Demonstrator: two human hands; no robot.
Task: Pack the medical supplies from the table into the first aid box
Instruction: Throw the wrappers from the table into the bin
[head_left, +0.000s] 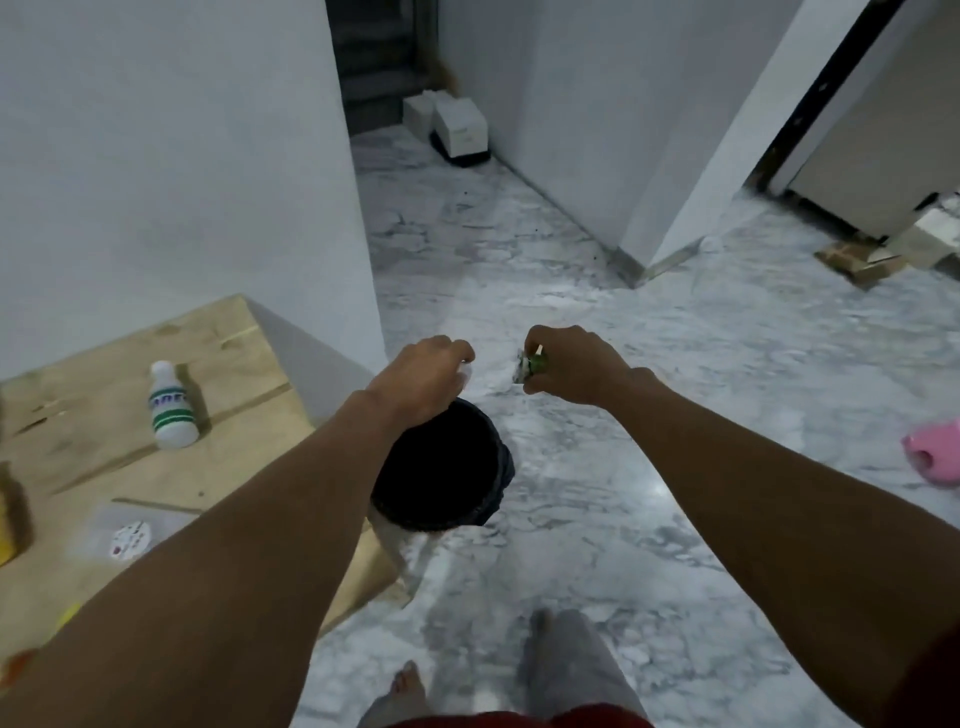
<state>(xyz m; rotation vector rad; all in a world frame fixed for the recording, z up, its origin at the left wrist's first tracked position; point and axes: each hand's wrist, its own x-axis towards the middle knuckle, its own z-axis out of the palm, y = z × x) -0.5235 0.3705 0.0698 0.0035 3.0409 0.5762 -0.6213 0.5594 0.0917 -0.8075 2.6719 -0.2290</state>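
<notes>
Small green-and-white packet (531, 365) is pinched by right hand (571, 366), blurred white scrap (465, 372) by left hand (423, 371); waste is best released squarely over round black bin (441, 467).

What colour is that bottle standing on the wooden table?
The bottle is white with green bands round its middle, seen in the head view, slightly blurred.

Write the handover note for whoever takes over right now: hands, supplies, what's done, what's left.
Left hand: pinches a small white scrap above the black bin on the floor.
Right hand: pinches a green wrapper, right of the bin.
Supplies: white bottle and clear packet on the wooden table; a yellow item at its left edge.
Done: cannot tell; the first aid box is out of view.
Left: probably drop both scraps, then pack the bottle, packet and the rest.
</notes>
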